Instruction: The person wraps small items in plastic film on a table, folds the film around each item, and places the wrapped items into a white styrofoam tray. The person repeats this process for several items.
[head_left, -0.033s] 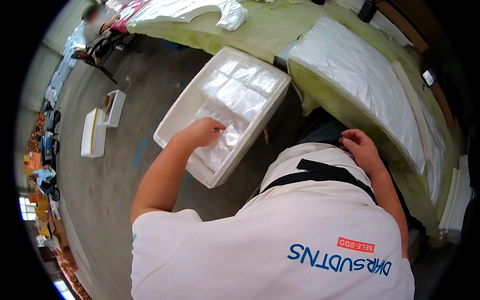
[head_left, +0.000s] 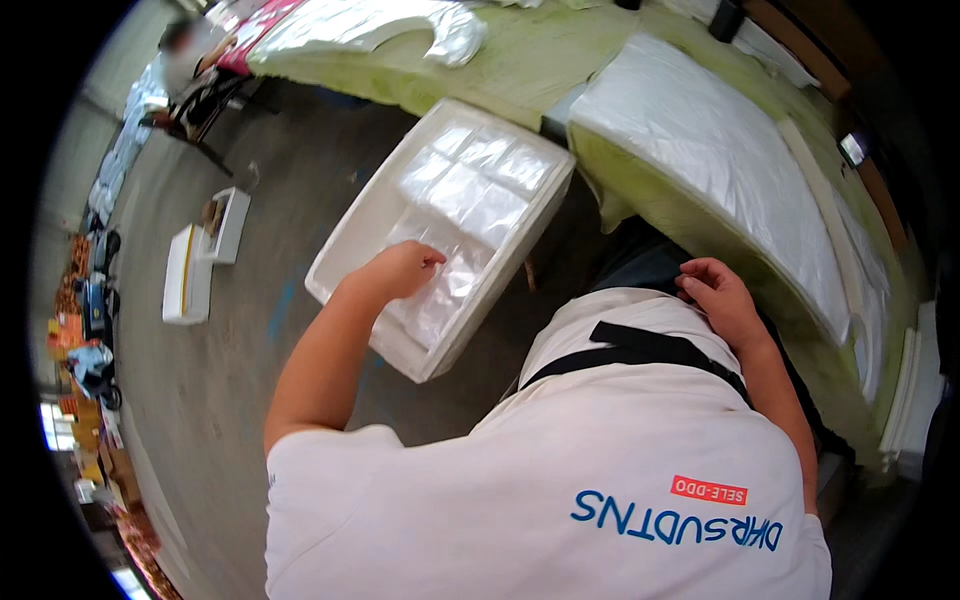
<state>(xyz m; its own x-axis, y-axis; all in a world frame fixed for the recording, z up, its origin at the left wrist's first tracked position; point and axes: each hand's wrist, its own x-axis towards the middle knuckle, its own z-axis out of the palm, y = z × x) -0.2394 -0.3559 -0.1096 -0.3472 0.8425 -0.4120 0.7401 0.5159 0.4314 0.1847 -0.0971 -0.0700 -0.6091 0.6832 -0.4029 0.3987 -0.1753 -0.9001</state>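
A white foam box (head_left: 335, 245) stands tilted across the view. Flat clear plastic packs (head_left: 480, 200) lie in rows inside it, stacked higher at the far end. Over the lower packs at the near end is my left hand (head_left: 402, 270), its fingers curled together in a pinch. Whatever may be between those fingertips is hidden. My right hand (head_left: 722, 298) rests by my dark-clad leg, beside the table edge. Its fingers are loosely bent with a gap at the thumb, and nothing shows in it.
A greenish covered table (head_left: 540, 60) runs behind the box and along my right, with a plastic-wrapped white slab (head_left: 700, 140) on it. Two small white boxes (head_left: 190, 275) stand on the floor at left. A person (head_left: 185, 70) sits at the far left.
The whole view has shifted very slightly. Both hands keep nearly the same pose and place.
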